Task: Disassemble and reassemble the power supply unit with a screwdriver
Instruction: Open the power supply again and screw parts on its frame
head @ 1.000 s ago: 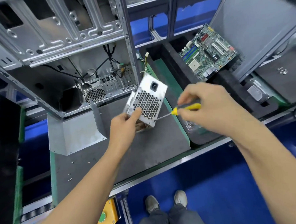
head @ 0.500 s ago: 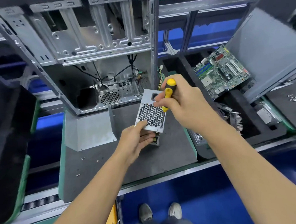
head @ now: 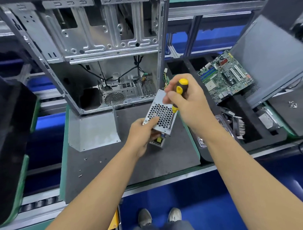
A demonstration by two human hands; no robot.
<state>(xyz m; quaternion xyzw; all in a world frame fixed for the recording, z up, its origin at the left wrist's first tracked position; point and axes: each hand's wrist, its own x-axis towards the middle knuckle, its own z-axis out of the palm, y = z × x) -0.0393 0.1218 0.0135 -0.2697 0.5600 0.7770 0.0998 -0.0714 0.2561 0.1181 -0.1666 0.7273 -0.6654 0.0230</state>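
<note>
Screws (head: 80, 175) are scattered loose on the mat (head: 163, 160) far left, w/ a bent metal cover panel (head: 95, 130) lying next to them, under the open PC case (head: 98, 52). Moving right: my left hand (head: 143, 133) has the power supply unit (head: 160, 113) gripped by its lower end, thumb flat on the honeycomb grille, fingers curled under. PSU is held up off the mat, tilted, long axis running from lower-left by my palm to upper-right toward the case. Right hand (head: 187, 99) is wrapped around the yellow/black screwdriver (head: 180, 91) handle, fingertips pinched near the top. Shaft points down and a bit left, tip sitting at the lower-right corner of the grille face, prob on a screw there but too small to tell tbh. So the driver comes in from above the PSU and nearly square to that face, which imo is what matters for turning w/o slipping. Further right: motherboard (head: 224, 77) propped in the black foam tray (head: 260, 136), heatsink fins (head: 239, 125) below it.
</note>
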